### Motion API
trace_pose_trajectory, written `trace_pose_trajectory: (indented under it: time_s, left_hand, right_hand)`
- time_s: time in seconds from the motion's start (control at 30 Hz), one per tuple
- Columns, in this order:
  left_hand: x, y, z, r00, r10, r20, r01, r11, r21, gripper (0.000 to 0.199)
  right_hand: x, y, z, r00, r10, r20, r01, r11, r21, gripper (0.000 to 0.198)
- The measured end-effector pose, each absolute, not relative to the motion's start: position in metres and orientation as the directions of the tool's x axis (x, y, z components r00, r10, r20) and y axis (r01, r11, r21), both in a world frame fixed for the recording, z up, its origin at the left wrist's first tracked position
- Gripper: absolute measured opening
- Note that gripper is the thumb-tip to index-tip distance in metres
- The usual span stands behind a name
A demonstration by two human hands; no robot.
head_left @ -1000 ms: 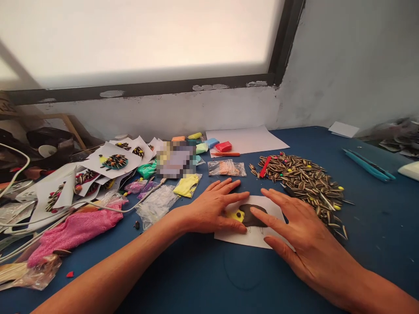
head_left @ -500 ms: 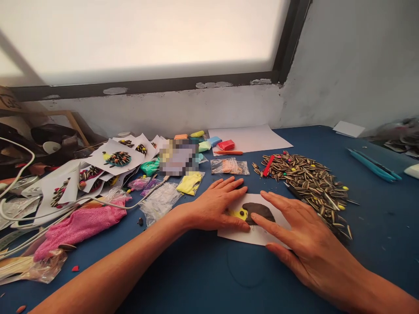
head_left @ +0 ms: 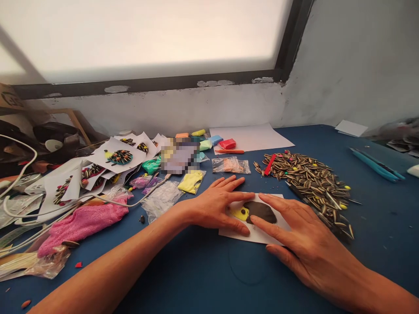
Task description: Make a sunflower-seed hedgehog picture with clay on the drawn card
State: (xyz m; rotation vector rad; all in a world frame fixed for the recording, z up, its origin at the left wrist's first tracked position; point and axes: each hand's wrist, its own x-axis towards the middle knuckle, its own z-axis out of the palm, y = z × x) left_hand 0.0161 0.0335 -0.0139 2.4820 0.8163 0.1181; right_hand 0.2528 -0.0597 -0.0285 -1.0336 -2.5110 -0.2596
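A white paper card (head_left: 234,236) lies on the blue table between my hands. On it is a flat black clay shape (head_left: 263,212) joined to a yellow clay piece (head_left: 238,213) with a small dark dot. My left hand (head_left: 214,205) rests on the card's left side, fingers apart, the thumb below the yellow piece and the index finger above it. My right hand (head_left: 301,231) is spread over the card's right side; its fingertips touch the edges of the black clay or lie close to them. Neither hand grasps anything.
A heap of striped sunflower seeds (head_left: 309,176) lies to the right, with teal tweezers (head_left: 376,165) beyond. Packets of coloured clay, such as the yellow packet (head_left: 191,181), stand behind my left hand. Finished cards (head_left: 114,156), a pink cloth (head_left: 85,222) and a white cable (head_left: 108,204) crowd the left.
My left index finger has shifted slightly down and right over the card, toward my right hand's fingertips. My right hand has barely moved, and the whole view has drifted a little.
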Motion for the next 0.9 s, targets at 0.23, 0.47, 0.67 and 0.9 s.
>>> trace_pose_trajectory:
  time_s: [0.23,0.47,0.67,0.9]
  left_hand:
    - [0.016,0.033,-0.012,0.807,0.584,-0.090,0.541,-0.669,0.510,0.086]
    - [0.017,0.032,-0.009,0.810,0.577,-0.104,0.540,-0.664,0.517,0.087]
    - [0.018,0.032,-0.007,0.798,0.589,-0.127,0.562,-0.651,0.511,0.099]
    - [0.019,0.031,-0.006,0.793,0.596,-0.127,0.567,-0.646,0.511,0.100]
  right_hand:
    - [0.252,-0.060,-0.032,-0.622,0.652,0.434,0.739,0.672,0.048,0.036]
    - [0.247,-0.058,-0.024,-0.548,0.661,0.513,0.781,0.624,0.029,0.033]
    - [0.240,-0.049,-0.022,-0.521,0.672,0.527,0.783,0.621,-0.019,0.025]
    - [0.240,-0.050,-0.022,-0.521,0.696,0.493,0.767,0.636,-0.087,0.026]
